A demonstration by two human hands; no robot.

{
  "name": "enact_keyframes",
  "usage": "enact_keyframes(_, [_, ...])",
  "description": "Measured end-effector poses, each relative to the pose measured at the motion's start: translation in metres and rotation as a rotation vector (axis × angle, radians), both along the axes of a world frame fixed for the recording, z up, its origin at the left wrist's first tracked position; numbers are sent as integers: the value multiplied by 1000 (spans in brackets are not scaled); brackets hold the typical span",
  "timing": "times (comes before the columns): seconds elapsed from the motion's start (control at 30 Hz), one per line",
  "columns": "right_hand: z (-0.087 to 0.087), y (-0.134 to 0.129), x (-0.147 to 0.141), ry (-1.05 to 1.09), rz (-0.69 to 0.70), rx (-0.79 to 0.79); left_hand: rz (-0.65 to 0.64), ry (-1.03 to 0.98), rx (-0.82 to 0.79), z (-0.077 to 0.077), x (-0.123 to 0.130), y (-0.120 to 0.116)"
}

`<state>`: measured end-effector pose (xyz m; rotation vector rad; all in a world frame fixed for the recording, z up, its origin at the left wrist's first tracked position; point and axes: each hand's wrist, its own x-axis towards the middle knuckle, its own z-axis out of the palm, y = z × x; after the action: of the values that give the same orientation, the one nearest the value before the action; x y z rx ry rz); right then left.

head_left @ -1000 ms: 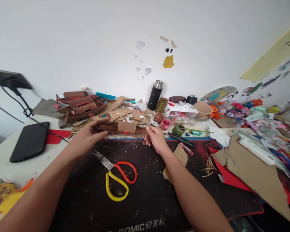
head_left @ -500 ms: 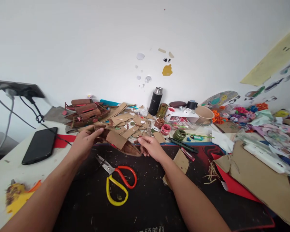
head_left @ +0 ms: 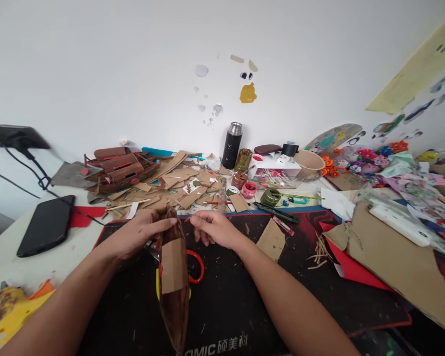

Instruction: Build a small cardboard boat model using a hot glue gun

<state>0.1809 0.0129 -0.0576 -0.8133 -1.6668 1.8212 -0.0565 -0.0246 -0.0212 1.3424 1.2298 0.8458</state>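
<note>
A brown cardboard model boat (head_left: 173,314) with a paler curved cardboard roof (head_left: 173,267) is pinched at its far end by my left hand (head_left: 143,231). Its other end points toward me, over the dark desk mat. Just right of the boat, my right hand (head_left: 212,228) is raised with its fingers curled together; whether anything small is in them is hidden. The scissors (head_left: 196,267), with red and yellow handles, lie on the mat partly covered by the boat.
Finished brown model boats (head_left: 122,168) stand at the back left beside a heap of cardboard scraps (head_left: 178,178). Paint jars (head_left: 249,190), a black thermos (head_left: 232,146) and a box cutter (head_left: 276,212) lie beyond the mat. A phone (head_left: 46,225) is on the left, a large cardboard sheet (head_left: 396,262) on the right.
The boat has swung from lying crosswise between both hands to pointing toward me, now over the scissors. My right hand has come off its end and moved slightly left.
</note>
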Motion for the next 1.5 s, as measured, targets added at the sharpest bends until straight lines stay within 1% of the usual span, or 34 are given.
enact_keyframes(0.1, [2, -1, -1, -25, 45, -2, -80, 21, -43, -2, 4, -1])
enact_keyframes(0.23, [0, -1, -2, -31, 98, -10, -98, 31, -69, 0, 11, -2])
enact_keyframes(0.4, [0, -3, -6, -37, 74, -76, -117, 84, -76, 4, 17, -4])
enact_keyframes(0.53, [2, -5, -10, -76, 32, -110, -116, 129, -35, 2, 19, -4])
enact_keyframes(0.63, [1, -5, -11, -50, -47, -110, -65, 67, 0, -3, 18, -3])
enact_keyframes(0.73, [-2, 0, -8, 5, -178, -145, 58, -44, 2, -7, 14, -2])
enact_keyframes(0.77, [-2, 3, -6, 19, -224, -164, 88, -74, 1, -7, 12, -2])
enact_keyframes(0.83, [-3, 9, -1, 43, -313, -200, 103, -95, 5, -5, 10, -1])
enact_keyframes(0.93, [-1, 17, 5, 87, -425, -253, 82, 8, 31, 3, 7, -1])
enact_keyframes(1.03, [1, 21, 10, 123, -508, -287, 97, 119, 76, 11, 4, 0])
enact_keyframes(1.13, [2, 23, 13, 146, -554, -277, 90, 126, 88, 15, -3, 2])
enact_keyframes(1.3, [3, 26, 17, 155, -597, -265, -5, 116, 75, 14, -15, 6])
enact_keyframes(1.5, [1, 26, 15, 146, -563, -267, -5, 158, 82, 9, -12, 9])
